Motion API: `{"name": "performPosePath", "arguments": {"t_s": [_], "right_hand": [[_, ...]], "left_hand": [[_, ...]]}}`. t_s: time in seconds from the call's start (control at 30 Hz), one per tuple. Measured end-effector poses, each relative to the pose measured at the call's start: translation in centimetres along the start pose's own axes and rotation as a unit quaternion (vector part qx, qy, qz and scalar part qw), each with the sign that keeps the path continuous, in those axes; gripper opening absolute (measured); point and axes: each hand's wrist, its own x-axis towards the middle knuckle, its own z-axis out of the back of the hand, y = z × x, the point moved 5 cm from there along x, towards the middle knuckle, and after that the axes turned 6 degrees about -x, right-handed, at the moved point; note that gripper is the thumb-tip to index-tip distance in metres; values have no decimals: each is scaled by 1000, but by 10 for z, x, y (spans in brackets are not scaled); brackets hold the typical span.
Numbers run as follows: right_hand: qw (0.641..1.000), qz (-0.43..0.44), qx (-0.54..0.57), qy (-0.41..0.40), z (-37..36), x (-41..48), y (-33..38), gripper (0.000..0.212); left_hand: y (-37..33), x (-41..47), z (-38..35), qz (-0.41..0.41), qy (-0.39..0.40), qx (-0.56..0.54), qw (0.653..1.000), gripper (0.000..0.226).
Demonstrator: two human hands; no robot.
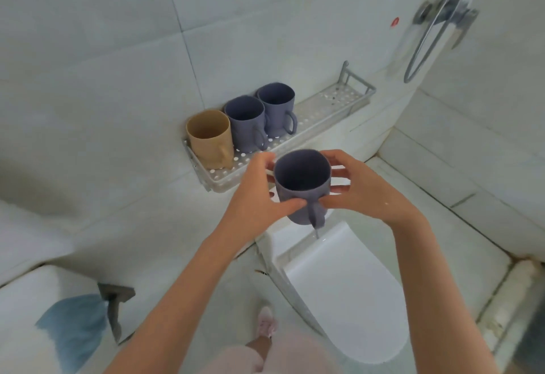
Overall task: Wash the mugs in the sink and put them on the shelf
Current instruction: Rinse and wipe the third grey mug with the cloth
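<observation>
I hold a purple-grey mug [300,180] upright in front of me with both hands, its handle facing me and water dripping off the bottom. My left hand [259,193] grips its left side and my right hand [356,185] grips its right side. The mug hangs just in front of and below the perforated metal shelf [333,102] on the tiled wall. On the shelf's left end stand a tan mug [210,137] and two more purple-grey mugs [247,121], [276,108], all upright.
A white closed toilet lid [348,291] lies directly below the held mug. The sink's edge [44,300] with something blue in it shows at the lower left. A metal shower fitting and hose [442,19] hang at the upper right.
</observation>
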Motion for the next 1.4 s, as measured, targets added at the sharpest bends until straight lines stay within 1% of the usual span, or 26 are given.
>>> {"name": "performPosePath", "arguments": {"t_s": [0.07,0.1,0.23,0.37,0.43,0.57,0.63,0.77,0.83,0.93,1.03,1.2,1.4], "right_hand": [[1000,-3,-4,-9,14,13,-2,66],[1000,-5,-6,-13,22,20,-3,66],[999,-12,-3,-30,57,49,-2,67],[998,-2,-4,-61,94,87,3,67],[998,9,-10,-69,112,110,5,68],[997,25,-58,-53,137,161,0,69],[997,28,-64,-38,142,184,-9,69],[996,46,-81,-6,139,219,-29,67],[995,49,-82,5,133,232,-40,67],[996,48,-73,6,126,246,-52,69],[997,40,-68,15,120,256,-60,68],[996,25,-86,24,108,266,-75,69],[996,2,-86,19,103,265,-82,71]], "left_hand": [[-5,21,-1,-10,-5,14,1000,81],[-8,32,-2,-20,-4,23,1000,81],[-22,74,-8,-37,-2,37,999,69],[-40,127,-11,-69,-20,28,997,64],[-48,154,-11,-79,-29,51,995,62],[-55,200,-6,-59,-73,87,992,61],[-50,217,-5,-42,-84,100,990,60],[-37,233,-4,-3,-110,101,989,60],[-30,236,-6,-2,-124,126,984,53],[-19,242,-8,-7,-142,181,973,42],[-13,247,-8,-16,-170,248,954,32],[-5,251,-10,-5,-191,353,916,28],[-1,250,-13,6,-203,398,894,29]]}}
